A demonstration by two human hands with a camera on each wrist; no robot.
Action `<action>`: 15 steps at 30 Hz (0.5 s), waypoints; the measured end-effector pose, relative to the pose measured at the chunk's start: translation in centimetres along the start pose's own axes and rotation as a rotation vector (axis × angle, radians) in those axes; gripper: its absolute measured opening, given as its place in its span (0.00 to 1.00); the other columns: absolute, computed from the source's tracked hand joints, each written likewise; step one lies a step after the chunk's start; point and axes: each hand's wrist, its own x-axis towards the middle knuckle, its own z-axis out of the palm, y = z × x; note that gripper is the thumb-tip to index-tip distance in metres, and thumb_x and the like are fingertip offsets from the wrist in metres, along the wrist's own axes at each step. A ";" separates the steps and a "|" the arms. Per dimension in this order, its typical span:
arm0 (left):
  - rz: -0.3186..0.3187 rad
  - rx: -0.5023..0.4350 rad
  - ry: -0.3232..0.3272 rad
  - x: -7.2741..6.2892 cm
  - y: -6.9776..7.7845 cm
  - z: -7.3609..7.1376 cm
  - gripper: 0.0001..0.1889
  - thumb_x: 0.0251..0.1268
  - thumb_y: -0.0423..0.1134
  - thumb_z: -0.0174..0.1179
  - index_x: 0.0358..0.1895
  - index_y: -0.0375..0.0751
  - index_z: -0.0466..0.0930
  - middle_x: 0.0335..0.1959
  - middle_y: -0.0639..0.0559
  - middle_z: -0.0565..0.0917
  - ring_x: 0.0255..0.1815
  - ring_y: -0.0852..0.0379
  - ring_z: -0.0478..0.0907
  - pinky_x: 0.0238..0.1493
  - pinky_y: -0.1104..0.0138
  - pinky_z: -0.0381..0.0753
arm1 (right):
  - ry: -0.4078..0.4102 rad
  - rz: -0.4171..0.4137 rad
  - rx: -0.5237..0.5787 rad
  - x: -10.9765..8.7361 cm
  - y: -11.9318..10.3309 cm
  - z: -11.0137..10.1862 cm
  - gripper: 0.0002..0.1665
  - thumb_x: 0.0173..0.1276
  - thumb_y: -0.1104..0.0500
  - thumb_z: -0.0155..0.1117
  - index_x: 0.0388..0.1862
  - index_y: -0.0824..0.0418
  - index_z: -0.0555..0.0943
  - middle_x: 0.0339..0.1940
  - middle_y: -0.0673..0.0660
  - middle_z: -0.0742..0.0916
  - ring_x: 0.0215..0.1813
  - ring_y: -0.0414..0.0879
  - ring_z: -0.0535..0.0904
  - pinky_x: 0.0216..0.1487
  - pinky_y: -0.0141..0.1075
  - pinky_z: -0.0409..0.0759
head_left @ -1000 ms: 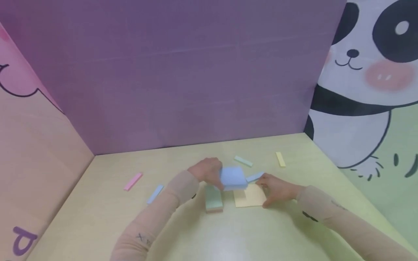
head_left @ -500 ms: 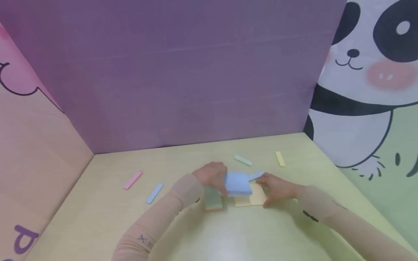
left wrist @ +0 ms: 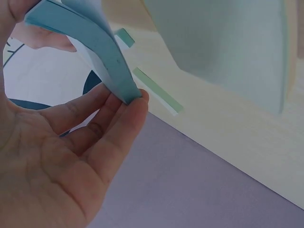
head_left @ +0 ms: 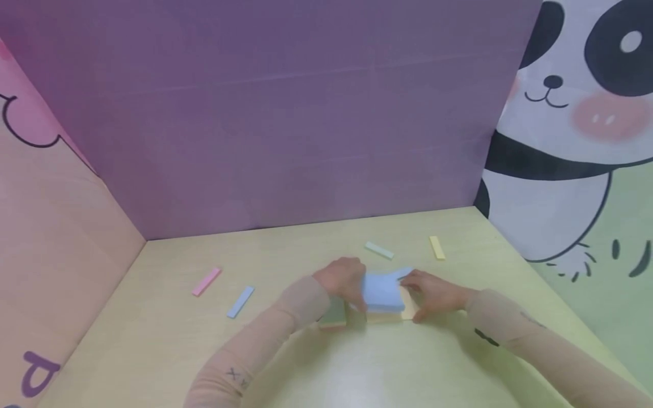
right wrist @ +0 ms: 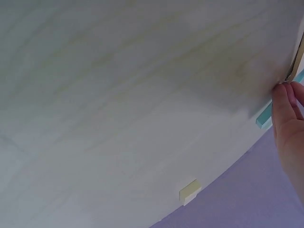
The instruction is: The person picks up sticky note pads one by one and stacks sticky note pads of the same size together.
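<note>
Probably a screened-off booth [head_left: 66, 226]: purple backdrop [head_left: 275, 124] and panda-print side panel [head_left: 556, 209] around a pale table [head_left: 143, 345].

And it's the pale blue pad [head_left: 382, 293] shining out, its edge teal in the left wrist view, against a cream pad [head_left: 409, 310], with a soft green pad [head_left: 334, 314] showing a pinkish lower rim! Strips now: one pink strip [head_left: 206, 282], two blue strips [head_left: 240, 302], a mint strip [head_left: 379, 250], a lemon yellow strip [head_left: 437, 248], over a pale yellow bench [head_left: 311, 374] with faint streaky grain. Beige sleeves [head_left: 510, 320] carry dark marks, plain purple fills the back wall [head_left: 306, 124], peach and pink with black outlines on the left wall [head_left: 56, 226], while the panda print [head_left: 546, 215] flashes black, white and pink on light green
</note>
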 end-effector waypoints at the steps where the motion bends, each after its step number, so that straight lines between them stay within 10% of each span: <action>1: 0.001 0.002 0.004 0.0 0.2 0.1 0.25 0.31 0.51 0.73 0.36 0.44 0.77 0.31 0.57 0.74 0.30 0.61 0.70 0.30 0.73 0.72 | -0.004 0.010 0.007 0.0 0.0 0.0 0.48 0.40 0.46 0.76 0.59 0.66 0.70 0.56 0.60 0.74 0.59 0.55 0.68 0.62 0.52 0.65; 15: 0.019 0.042 0.033 0.3 2.0 1.3 0.26 0.31 0.52 0.73 0.37 0.43 0.78 0.32 0.55 0.74 0.31 0.60 0.70 0.30 0.72 0.72 | 0.024 0.036 0.062 -0.4 -0.4 0.0 0.48 0.38 0.50 0.77 0.58 0.66 0.68 0.55 0.60 0.75 0.59 0.57 0.69 0.63 0.53 0.64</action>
